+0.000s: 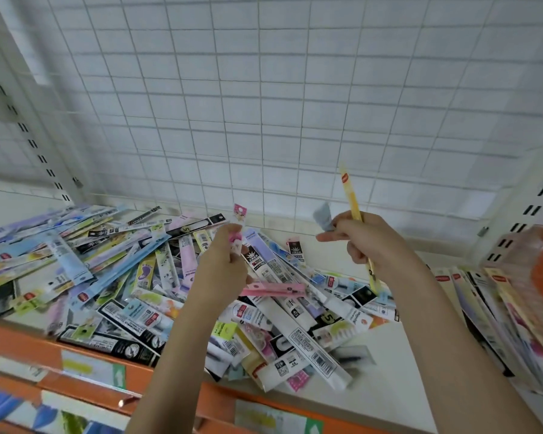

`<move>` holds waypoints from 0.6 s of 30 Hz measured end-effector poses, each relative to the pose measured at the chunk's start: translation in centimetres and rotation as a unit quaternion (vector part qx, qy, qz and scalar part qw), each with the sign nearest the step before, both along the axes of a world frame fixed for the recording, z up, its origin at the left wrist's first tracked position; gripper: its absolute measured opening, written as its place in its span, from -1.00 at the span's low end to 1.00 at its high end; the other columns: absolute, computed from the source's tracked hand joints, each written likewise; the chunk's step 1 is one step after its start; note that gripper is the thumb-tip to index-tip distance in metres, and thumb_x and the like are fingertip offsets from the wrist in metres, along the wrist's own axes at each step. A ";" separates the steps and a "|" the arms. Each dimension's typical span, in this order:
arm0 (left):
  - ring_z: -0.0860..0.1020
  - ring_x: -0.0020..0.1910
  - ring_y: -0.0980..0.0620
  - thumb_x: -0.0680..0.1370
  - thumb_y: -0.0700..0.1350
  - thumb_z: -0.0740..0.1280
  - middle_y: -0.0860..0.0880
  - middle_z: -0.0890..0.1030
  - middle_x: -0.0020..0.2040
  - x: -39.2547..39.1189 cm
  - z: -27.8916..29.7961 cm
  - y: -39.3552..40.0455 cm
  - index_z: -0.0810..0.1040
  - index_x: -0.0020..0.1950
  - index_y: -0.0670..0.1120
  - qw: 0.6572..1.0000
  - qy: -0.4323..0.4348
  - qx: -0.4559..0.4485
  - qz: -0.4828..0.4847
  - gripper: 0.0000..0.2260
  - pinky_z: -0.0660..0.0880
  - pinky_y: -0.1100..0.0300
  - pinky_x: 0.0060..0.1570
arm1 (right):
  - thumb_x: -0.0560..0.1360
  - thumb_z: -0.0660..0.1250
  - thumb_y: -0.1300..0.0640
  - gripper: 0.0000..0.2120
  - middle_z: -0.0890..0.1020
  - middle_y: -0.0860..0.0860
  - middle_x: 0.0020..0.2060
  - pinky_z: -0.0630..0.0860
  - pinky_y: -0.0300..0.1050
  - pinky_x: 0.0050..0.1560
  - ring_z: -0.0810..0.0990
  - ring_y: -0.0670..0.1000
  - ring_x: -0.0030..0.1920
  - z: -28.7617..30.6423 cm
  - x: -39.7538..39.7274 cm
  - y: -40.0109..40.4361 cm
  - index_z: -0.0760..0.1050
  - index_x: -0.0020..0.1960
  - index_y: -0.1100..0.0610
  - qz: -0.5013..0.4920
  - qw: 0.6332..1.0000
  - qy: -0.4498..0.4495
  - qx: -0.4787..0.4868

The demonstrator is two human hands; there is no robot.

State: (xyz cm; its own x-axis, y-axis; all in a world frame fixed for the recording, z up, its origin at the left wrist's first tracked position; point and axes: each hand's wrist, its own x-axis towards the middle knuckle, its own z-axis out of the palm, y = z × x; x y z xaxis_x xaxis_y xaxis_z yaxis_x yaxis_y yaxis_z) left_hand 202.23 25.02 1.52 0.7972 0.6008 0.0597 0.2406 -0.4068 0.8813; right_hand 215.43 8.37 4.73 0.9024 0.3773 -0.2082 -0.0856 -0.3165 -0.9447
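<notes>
Both packs, pink pack point(240, 214) gripped in the left hand point(224, 261), yellow pack point(348, 192) and perhaps a grey one point(323, 219) in the right hand point(367, 242), are best kept clear of the pile point(138, 277).

Bright, even, cool light; faint shadows lie under the packets point(123, 270). The wide lens bows the grid point(264, 104) and post point(41, 120) at the edges. Blur smears the yellow packet point(345, 183), the shelf edge point(22, 343) and the right stack point(514, 308).

A white shelf point(386, 364) with an orange front edge point(22, 343) carries a loose pile point(138, 277) of pen packets below and left of the left fingers point(229, 234). Right of the right fingers point(336, 234), more packets lie in an overlapping row point(489, 302).
</notes>
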 end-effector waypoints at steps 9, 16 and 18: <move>0.55 -0.35 -0.08 0.56 -0.11 0.27 -0.12 0.56 -0.24 -2.7 0.0 0.5 0.34 0.37 -0.09 0.997 0.011 0.041 0.067 -0.62 0.42 0.24 -0.44 | 0.46 0.36 0.10 -0.83 0.65 0.15 0.00 0.35 -0.17 -0.35 0.60 0.08 -0.09 -1.5 -0.9 1.3 0.38 -0.06 0.06 0.060 0.981 -0.149 -0.107; 0.40 -0.38 -0.03 0.53 -0.08 0.29 -0.08 0.45 -0.38 -4.6 -0.8 1.2 0.46 -0.23 -0.17 0.979 0.089 0.142 0.118 -0.80 0.26 0.19 -0.40 | 0.54 0.15 0.17 -0.90 0.55 0.04 -0.25 0.32 -0.14 -0.32 0.43 0.01 -0.32 -2.2 -2.1 2.3 0.41 -0.10 0.16 0.153 0.946 -0.191 -0.211; 0.42 -0.33 -0.08 0.53 -0.05 0.30 -0.11 0.48 -0.35 -4.7 -0.9 1.4 0.50 -0.14 -0.22 0.977 0.111 0.145 0.114 -0.78 0.28 0.17 -0.36 | 0.57 0.07 0.15 -0.86 0.47 0.05 -0.27 0.30 -0.13 -0.34 0.40 0.03 -0.32 -2.4 -2.4 2.5 0.38 -0.05 0.16 0.151 0.943 -0.194 -0.224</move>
State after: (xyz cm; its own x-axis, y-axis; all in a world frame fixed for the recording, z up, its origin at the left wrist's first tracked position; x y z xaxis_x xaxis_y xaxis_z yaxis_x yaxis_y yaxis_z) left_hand 197.48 26.41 0.63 0.6575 0.7474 0.0956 0.5255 -0.5459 0.6526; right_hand 213.04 10.83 2.38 0.8095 0.5810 -0.0842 0.3962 -0.6466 -0.6519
